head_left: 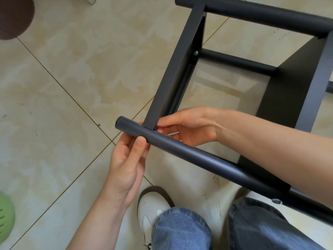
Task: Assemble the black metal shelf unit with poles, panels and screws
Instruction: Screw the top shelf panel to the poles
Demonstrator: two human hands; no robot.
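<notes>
Black shelf frame (173,69), beige marbled floor (72,78), blue jeans (180,230), perhaps green basket (5,213).

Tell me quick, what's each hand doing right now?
Left hand: grips the near pole by its end.
Right hand: fingers pinch at the panel corner; what they hold is hidden.
</notes>
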